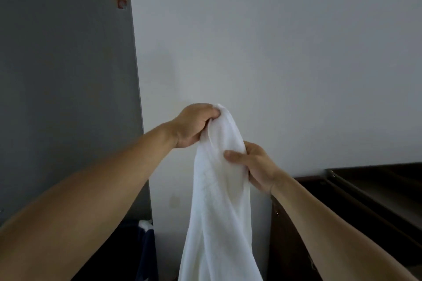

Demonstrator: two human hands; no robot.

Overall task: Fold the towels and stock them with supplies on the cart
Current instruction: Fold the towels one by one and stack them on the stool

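A white towel (219, 212) hangs in loose folds in front of me, running from mid-frame down past the bottom edge. My left hand (194, 125) grips its top end, fingers curled into the cloth. Lower and to the right, my right hand (253, 166) pinches the towel's right edge, thumb in front and fingers behind. Both forearms reach in from the lower corners. No cart is in view.
A white wall (274, 52) fills the background, with a grey panel (64, 75) on the left bearing a small sticker (122, 3). Dark wooden furniture (365, 194) stands at the lower right. Dark and white cloth (143, 246) lies at the bottom, left of the towel.
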